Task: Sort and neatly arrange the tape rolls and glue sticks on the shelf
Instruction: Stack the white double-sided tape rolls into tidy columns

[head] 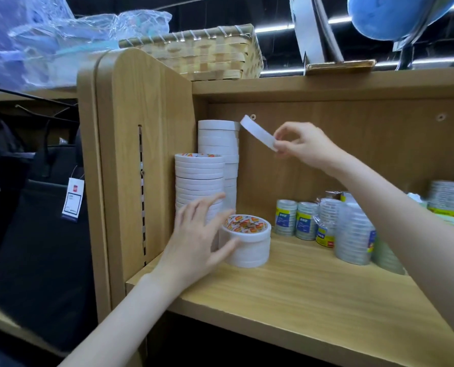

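Risk of toppling: right hand (297, 140) pinching 1 tilted white roll (257, 132) beside the tall far-left stack (218, 154) — left hand (196, 234), fingers spread, steadying the short near stack (244, 241) — a nudge could collapse either.

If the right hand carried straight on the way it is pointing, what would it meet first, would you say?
The right hand, pinching a tilted tape roll, points up-left toward the tall back stack; the roll would probably meet that stack's top first, though depth is unclear.

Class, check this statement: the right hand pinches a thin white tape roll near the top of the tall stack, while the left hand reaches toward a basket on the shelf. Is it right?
Not quite. The head view shows the left hand reaching toward the short stack of white tape rolls, not a basket. The right hand does pinch the thin white tape roll near the top of the tall stack.
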The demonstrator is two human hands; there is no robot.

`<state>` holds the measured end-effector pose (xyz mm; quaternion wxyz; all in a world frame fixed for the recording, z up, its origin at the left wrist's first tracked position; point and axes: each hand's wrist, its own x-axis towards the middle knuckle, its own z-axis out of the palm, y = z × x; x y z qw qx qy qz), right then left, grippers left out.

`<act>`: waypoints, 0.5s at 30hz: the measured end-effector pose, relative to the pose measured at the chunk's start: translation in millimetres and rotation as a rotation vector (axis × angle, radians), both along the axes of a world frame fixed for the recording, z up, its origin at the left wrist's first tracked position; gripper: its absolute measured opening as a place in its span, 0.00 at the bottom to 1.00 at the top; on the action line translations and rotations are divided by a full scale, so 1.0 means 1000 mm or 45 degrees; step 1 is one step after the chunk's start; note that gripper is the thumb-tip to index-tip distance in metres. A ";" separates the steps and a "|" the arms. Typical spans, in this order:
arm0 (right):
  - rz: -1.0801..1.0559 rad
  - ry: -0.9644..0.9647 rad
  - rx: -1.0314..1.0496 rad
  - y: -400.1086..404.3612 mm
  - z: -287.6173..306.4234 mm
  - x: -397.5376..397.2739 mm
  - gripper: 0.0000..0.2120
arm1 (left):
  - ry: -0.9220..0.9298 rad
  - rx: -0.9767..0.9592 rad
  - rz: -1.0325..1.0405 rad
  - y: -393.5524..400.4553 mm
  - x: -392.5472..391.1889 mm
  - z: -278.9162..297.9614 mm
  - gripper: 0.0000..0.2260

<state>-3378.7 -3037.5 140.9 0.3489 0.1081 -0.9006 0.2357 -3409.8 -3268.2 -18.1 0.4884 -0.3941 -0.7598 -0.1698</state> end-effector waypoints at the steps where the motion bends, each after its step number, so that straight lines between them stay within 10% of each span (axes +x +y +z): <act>1: -0.039 0.050 0.042 -0.005 0.007 -0.004 0.01 | 0.013 0.086 0.016 -0.002 0.000 0.003 0.19; 15: -0.093 0.300 -0.458 -0.079 0.008 -0.088 0.25 | -0.070 0.303 0.043 -0.014 -0.033 0.008 0.26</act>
